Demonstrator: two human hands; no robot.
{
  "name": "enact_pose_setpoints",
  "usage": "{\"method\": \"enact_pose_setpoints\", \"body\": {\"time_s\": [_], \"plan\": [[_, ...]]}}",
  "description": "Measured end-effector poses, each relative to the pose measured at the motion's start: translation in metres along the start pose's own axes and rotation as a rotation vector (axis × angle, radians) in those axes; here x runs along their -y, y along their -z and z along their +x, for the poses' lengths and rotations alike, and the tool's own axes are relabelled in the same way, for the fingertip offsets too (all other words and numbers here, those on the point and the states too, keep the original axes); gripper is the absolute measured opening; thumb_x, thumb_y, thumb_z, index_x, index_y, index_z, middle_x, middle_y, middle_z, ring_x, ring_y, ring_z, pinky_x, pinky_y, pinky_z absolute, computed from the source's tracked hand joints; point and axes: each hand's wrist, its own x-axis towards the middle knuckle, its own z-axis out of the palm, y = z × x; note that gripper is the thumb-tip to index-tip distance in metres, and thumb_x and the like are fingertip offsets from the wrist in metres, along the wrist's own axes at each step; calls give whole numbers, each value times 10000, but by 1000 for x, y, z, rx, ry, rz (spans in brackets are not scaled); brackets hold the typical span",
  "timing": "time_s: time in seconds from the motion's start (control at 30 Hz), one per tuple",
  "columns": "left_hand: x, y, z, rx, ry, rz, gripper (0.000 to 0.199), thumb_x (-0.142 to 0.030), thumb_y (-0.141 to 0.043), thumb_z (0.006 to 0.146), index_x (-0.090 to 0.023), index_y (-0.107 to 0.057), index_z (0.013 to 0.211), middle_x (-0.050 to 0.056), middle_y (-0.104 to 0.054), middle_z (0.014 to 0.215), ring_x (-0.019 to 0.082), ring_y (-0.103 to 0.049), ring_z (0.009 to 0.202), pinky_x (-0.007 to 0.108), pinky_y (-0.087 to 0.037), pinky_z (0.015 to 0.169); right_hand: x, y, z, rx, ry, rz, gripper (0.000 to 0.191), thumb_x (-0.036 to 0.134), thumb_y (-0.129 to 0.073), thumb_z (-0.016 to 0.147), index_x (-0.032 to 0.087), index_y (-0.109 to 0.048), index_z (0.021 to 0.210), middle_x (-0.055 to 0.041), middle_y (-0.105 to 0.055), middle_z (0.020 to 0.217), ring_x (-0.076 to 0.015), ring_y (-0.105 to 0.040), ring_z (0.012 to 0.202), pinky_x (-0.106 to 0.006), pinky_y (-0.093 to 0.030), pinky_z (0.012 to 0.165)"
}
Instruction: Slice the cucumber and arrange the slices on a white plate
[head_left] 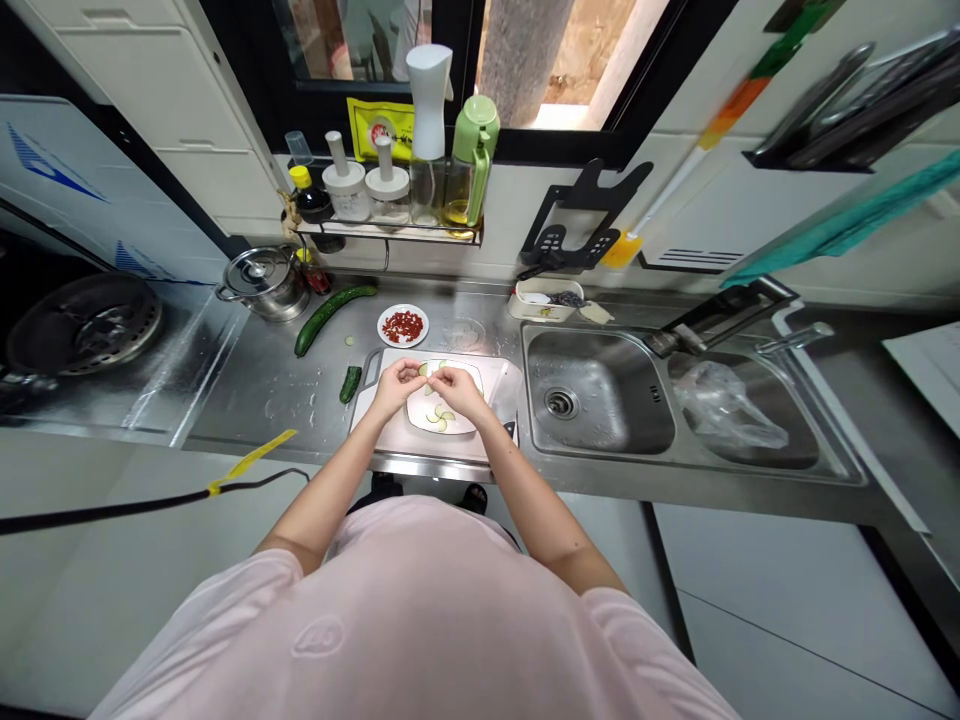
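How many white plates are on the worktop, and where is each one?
2. A round plate of red pieces sits just beyond the cutting board; a squarer plate, with pale slices, lies on it, under the left hand and right hand.

Left hand (401, 384) and right hand (459, 388), fingertips close together, over white plate (417, 412) of pale slices (441, 417) on cutting board (386, 440). Short cucumber piece (350, 384) just left; longer cucumber (328, 317) farther back, near small dish (382, 328) of red bits (403, 326).

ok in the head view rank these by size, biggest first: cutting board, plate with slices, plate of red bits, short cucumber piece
1. Cutting board
2. Plate with slices
3. Plate of red bits
4. Short cucumber piece
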Motion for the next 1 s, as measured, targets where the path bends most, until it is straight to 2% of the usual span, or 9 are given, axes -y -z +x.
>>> {"method": "enact_pose_setpoints", "body": {"time_s": [0.17, 0.33, 0.5, 0.63, 0.83, 1.0], "plan": [[16, 10, 14, 85, 62, 24, 362, -317, -731, 603, -151, -606, 899, -14, -599, 685, 90, -549, 636, 216, -427, 638, -17, -6, 13, 40, -23, -76, 178, 303, -538, 776, 155, -635, 759, 1, -632, 700, -109, -534, 632, -214, -400, 617], [39, 17, 33, 31, 105, 95, 281, -303, -724, 582, -146, -646, 800, 25, -647, 759, 115, -578, 695, 243, -446, 687, -39, -18, 26, 56, -57, -187, 146, 257, -540, 777, 161, -649, 777, 1, -651, 728, -107, -554, 659, -195, -389, 618], [66, 23, 45, 16, 159, 196, 270, -269, -723, 548, -137, -657, 774, 20, -639, 671, 111, -567, 627, 237, -433, 643, -57, -31, 35, 78, -127, -277, 139, 250, -567, 782, 154, -665, 802, -23, -676, 786, -117, -578, 697, -193, -390, 627], [79, 25, 47, -1, 172, 324, 272, -276, -704, 556, -139, -665, 787, 12, -633, 642, 111, -554, 592, 226, -412, 606, -62, -39, 38, 115, -131, -353, 127, 237, -573, 804, 152, -667, 801, -37, -684, 808, -119, -588, 715, -192, -386, 643], [76, 24, 46, 19, 48, 647, 220, -242, -615, 651, -166, -679, 847, 10, -635, 674, 126, -549, 623, 232, -392, 620, -56, -47, 37, 122, -180, -551, 170, 272, -519, 848, 172, -651, 886, -65, -675, 902, -150, -597, 816, -208, -377, 660], [65, 20, 41, 39, -46, 897, 264, -206, -566, 714, -205, -679, 953, 37, -646, 759, 174, -571, 741, 273, -407, 715, -48, -51, 31, 117, -207, -668, 223, 305, -443, 894, 196, -609, 995, -83, -660, 943, -176, -597, 828, -237, -375, 661]]}}
